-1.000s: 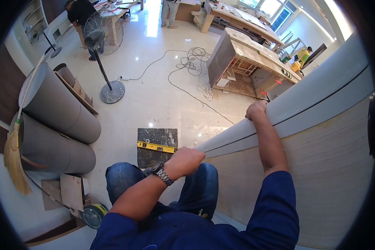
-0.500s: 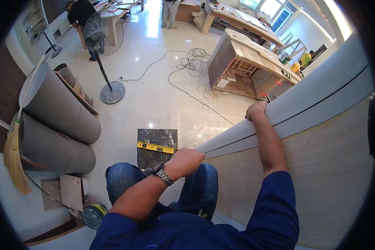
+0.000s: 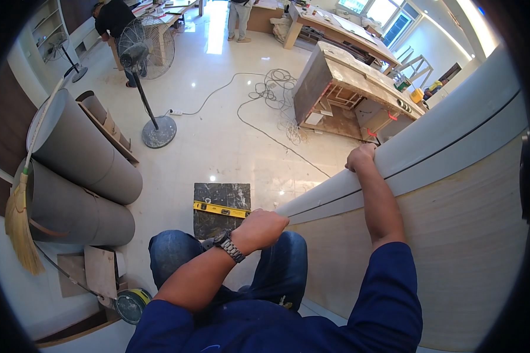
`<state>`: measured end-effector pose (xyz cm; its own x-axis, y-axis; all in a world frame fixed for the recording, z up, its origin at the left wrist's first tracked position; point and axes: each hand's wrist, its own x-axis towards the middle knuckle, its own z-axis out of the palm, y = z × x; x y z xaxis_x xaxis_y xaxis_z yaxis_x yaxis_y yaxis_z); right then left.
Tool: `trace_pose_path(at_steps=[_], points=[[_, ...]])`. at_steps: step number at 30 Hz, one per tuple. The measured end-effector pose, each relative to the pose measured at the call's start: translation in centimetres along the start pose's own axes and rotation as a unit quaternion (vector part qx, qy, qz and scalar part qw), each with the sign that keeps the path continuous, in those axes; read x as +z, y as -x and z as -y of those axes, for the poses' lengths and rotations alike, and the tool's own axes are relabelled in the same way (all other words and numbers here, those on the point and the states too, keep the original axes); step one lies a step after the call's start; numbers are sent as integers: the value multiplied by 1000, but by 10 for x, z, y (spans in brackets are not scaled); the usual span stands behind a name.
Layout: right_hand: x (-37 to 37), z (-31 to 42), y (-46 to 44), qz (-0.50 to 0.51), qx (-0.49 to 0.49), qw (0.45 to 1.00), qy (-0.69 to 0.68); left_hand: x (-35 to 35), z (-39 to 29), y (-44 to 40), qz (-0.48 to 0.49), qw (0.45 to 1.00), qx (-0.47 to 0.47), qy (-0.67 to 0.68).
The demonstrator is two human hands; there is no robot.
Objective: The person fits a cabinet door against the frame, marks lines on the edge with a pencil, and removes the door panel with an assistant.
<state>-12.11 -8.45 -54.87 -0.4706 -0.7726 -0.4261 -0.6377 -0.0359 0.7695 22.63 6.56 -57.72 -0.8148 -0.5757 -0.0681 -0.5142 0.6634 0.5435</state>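
Observation:
A large panel (image 3: pixel 359 259) with a pale wood face and a rounded, light grey edge with a dark groove stands along my right side. My right hand (image 3: pixel 361 156) is closed over the far side of that edge, its fingertips hidden. Lower down, my left hand (image 3: pixel 260 228), a metal watch on its wrist, is closed at the panel's near end; its fingers are mostly out of sight. Just beyond it, a yellow spirit level (image 3: pixel 221 209) lies across a dark, stained board (image 3: pixel 221 191) on the floor, partly behind the left hand.
A pedestal fan (image 3: pixel 159 130) stands ahead on the tiled floor, with tangled cable (image 3: pixel 277 82) beyond. Large grey rolls (image 3: pixel 82 206) and a broom (image 3: pixel 22 229) are at left. A worn cabinet (image 3: pixel 312 88) sits ahead right. Several people are farther back.
Both hands keep their places on the panel. In the far right background, a person in a yellow top has bent lower.

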Motion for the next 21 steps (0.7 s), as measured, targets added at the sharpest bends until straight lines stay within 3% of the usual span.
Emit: trace_pose_path(at_steps=[21], points=[[-4, 0, 4, 12, -5, 1000, -9, 3, 2, 0, -9, 1000, -3, 5]])
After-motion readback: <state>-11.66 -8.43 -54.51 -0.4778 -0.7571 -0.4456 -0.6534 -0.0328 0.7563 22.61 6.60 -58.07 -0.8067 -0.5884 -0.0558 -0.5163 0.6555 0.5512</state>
